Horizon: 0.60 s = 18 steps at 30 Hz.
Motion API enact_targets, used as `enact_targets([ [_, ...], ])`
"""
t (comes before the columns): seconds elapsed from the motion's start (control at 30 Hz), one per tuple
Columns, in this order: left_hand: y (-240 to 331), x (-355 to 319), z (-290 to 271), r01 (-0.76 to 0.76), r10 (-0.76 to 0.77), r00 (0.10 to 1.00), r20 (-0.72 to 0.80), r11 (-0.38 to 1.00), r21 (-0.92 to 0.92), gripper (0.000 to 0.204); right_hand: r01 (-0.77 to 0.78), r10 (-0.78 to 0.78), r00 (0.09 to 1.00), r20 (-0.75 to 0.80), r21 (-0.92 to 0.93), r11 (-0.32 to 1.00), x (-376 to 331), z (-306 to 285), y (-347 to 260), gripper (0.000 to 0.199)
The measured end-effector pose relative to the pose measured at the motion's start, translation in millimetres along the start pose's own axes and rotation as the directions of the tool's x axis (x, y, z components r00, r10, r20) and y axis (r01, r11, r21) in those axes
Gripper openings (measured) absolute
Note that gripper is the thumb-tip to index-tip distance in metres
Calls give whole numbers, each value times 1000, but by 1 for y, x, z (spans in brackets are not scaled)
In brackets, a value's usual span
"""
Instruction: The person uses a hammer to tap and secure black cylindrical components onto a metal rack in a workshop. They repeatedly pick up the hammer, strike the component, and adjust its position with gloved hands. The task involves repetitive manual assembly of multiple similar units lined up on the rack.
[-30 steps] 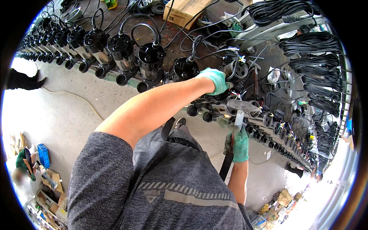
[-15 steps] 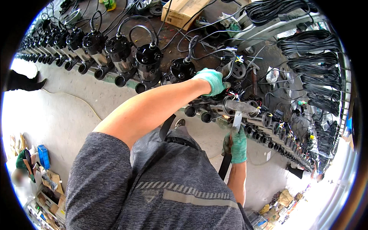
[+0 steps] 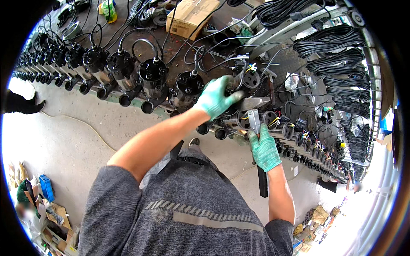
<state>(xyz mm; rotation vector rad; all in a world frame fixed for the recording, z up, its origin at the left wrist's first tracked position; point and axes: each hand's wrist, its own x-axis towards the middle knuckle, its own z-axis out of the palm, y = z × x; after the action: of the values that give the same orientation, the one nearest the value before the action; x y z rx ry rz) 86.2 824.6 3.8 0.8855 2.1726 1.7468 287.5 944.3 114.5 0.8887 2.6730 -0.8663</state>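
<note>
Black ribbed pump housing point(image 3: 250, 120), gloved grip

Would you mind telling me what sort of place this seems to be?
Probably a workshop or small factory where pumps are assembled: a long row of black pumps lines the bench, coiled black cables hang on a rack, and the left hand in a green glove works on one unit.

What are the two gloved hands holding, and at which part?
Right hand grips the long black-handled tool around its handle's upper part. Left hand rests on a black pump body; grasp unclear.
</note>
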Motion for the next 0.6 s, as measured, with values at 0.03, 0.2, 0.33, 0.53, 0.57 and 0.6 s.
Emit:
enact_targets([
  [0.03, -11, -16, 4, -57, 56, 998, -15, 998, -23, 87, -8, 8, 1000, 4, 19, 1000, 1, 1, -1, 35],
  [0.2, -34, -44, 11, 123, -96, 990, 101, 944, -306, 102, -15, 13, 999, 30, 92, 996, 3, -9, -10, 32],
  [0.33, -47, -42, 16, 91, -70, 996, 63, 894, -438, 103, 169, -150, 974, -173, 102, 980, -10, -20, -12, 39],
  [0.53, -50, -43, 26, 64, -51, 998, 41, 888, -454, 98, 219, -245, 964, -106, -212, 952, 12, 13, 44, 41],
  [0.57, -48, -46, 25, 77, -64, 997, 45, 885, -459, 98, 15, -15, 1000, -2, -12, 1000, 14, 0, 24, 35],
  [0.6, -47, -43, 23, 79, -68, 997, 42, 885, -459, 98, -118, 106, 990, 89, 138, 983, 14, -14, 7, 36],
])
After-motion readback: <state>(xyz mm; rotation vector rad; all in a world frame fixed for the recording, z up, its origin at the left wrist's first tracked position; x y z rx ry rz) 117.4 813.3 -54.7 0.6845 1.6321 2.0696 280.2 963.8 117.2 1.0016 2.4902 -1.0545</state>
